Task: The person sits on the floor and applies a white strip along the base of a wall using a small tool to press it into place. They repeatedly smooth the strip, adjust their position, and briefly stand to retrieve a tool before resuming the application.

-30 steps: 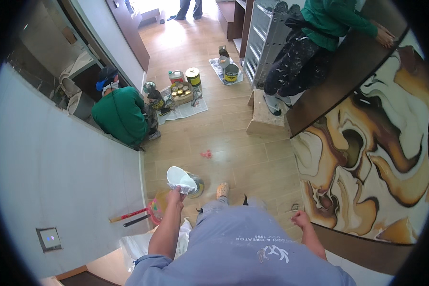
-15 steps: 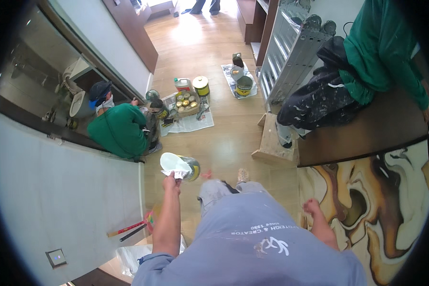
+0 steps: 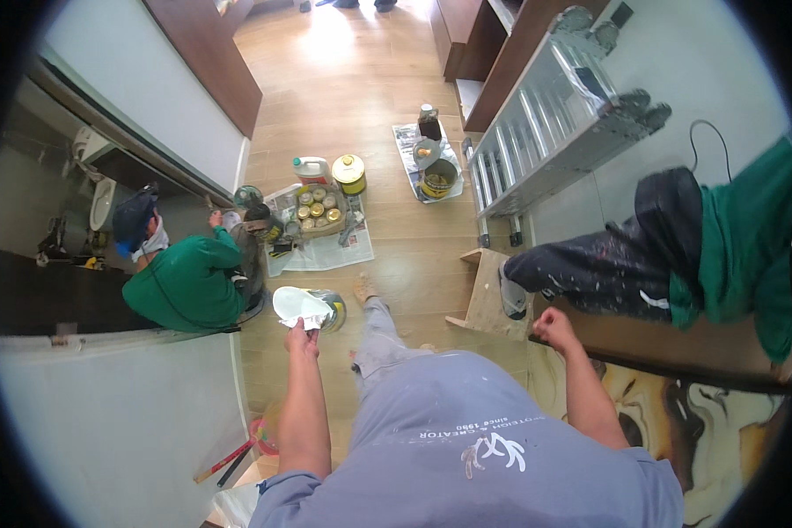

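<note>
My left hand (image 3: 301, 336) grips crumpled white paper at the rim of a paint can (image 3: 333, 311). The can has grey and yellow sides, and a white oval (image 3: 299, 305), perhaps its lining or a lid, faces up at its mouth. It is carried out in front of me, to the left. My right hand (image 3: 556, 329) is raised at the right with its fingers curled in and nothing visible in them. It appears near a wooden step stool (image 3: 493, 304), on which another person's foot rests.
At the left, a person in green (image 3: 189, 282) crouches by newspaper (image 3: 330, 253) bearing a box of small cans (image 3: 319, 209) and a yellow can (image 3: 349, 176). More newspaper holds an open can (image 3: 437, 180). A folded ladder (image 3: 554, 119) leans at the right, near another person in green (image 3: 748, 238).
I have stepped forward, with one leg now out ahead. The can travels along in my left hand. My right hand has swung up and forward. The step stool and both people appear nearer.
</note>
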The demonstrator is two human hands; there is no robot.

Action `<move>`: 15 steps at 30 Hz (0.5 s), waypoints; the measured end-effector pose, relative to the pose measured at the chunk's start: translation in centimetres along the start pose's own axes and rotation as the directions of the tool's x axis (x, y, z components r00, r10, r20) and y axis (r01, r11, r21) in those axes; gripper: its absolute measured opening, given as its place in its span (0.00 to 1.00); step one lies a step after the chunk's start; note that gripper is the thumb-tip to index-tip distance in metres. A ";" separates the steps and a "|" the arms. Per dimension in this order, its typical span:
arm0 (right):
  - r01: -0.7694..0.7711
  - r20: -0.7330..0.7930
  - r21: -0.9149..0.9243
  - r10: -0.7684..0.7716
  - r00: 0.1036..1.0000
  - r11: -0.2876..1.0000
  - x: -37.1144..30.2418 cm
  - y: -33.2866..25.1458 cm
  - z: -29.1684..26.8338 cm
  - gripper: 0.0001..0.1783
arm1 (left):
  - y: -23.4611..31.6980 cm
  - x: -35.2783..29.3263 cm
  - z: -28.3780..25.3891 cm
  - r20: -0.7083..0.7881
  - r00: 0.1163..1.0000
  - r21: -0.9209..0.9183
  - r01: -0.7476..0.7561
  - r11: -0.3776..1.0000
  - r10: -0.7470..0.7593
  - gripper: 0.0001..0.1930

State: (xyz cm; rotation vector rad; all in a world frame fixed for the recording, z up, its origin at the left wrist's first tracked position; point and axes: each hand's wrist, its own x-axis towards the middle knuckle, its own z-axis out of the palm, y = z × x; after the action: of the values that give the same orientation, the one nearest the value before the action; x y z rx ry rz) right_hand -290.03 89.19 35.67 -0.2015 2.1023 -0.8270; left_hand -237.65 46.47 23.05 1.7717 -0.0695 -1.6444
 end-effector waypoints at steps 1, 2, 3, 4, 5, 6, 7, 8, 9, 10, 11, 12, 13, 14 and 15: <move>0.001 -0.015 -0.139 -0.003 1.000 0.990 -0.2 0.4 0.9 0.09 | -0.1 0.9 0.8 -0.013 1.000 -0.015 0.022 1.000 -0.022 0.17; -0.072 0.038 -0.257 0.084 0.996 0.964 -0.9 0.4 1.4 0.07 | 0.0 1.9 1.7 -0.024 0.999 -0.031 0.041 0.999 -0.041 0.17; -0.090 0.129 -0.293 0.132 0.983 0.952 -1.5 0.0 1.7 0.06 | 0.4 3.0 3.0 -0.035 0.998 -0.052 0.053 0.997 -0.055 0.17; -0.197 0.154 -0.373 0.270 0.951 0.907 -1.4 -1.1 2.2 0.05 | 0.9 4.2 4.3 -0.046 0.997 -0.044 0.056 0.997 -0.058 0.17; -0.219 0.183 -0.335 0.292 0.939 0.916 -0.4 -2.5 2.8 0.05 | 1.2 5.5 5.4 -0.056 0.997 -0.030 0.059 0.998 -0.061 0.18; -0.294 0.173 -0.333 0.364 0.915 0.896 -0.1 -3.7 3.2 0.04 | 1.2 6.6 6.0 -0.064 0.996 -0.020 0.059 0.998 -0.061 0.18; -0.353 0.194 -0.315 0.424 0.885 0.881 0.2 -5.1 3.5 0.03 | 1.0 7.9 6.4 -0.011 0.996 -0.062 0.093 0.994 -0.094 0.18; -0.326 0.143 -0.299 0.380 0.914 0.897 1.3 -6.6 4.5 0.03 | 1.1 9.6 7.3 0.049 0.993 -0.113 0.112 0.987 -0.107 0.18; -0.304 0.144 -0.245 0.345 0.928 0.921 2.6 -8.2 5.5 0.04 | 1.3 11.2 7.6 0.056 0.990 -0.156 0.133 0.979 -0.126 0.19; -0.290 0.159 -0.190 0.321 0.934 0.938 4.1 -9.9 6.9 0.04 | 1.2 12.7 8.3 -0.016 0.990 -0.148 0.135 0.980 -0.139 0.20; -0.267 0.169 -0.133 0.287 0.943 0.955 5.9 -11.7 8.4 0.04 | 0.8 13.8 8.9 -0.040 0.995 -0.090 0.092 0.992 -0.096 0.20; -0.188 0.239 -0.206 0.236 0.942 0.960 7.6 -13.6 9.6 0.05 | 0.5 15.0 9.9 -0.057 0.994 -0.098 0.082 0.992 -0.088 0.19; -0.172 0.292 -0.212 0.230 0.928 0.962 8.9 -15.1 11.0 0.04 | 0.1 16.0 10.7 -0.093 0.991 -0.100 0.087 0.991 -0.096 0.19; -0.160 0.330 -0.220 0.228 0.916 0.962 10.8 -16.6 12.6 0.04 | -0.1 17.5 12.4 -0.083 0.992 -0.145 0.085 0.986 -0.097 0.19; -0.148 0.371 -0.231 0.227 0.900 0.962 13.0 -17.8 14.4 0.04 | -0.5 19.0 13.9 -0.082 0.992 -0.191 0.083 0.978 -0.100 0.18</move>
State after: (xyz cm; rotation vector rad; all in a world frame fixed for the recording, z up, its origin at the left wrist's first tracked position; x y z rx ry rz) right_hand -289.79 63.15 32.12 -0.2436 1.7827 -0.4174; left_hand -246.59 31.32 7.44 1.7238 0.2057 -1.5760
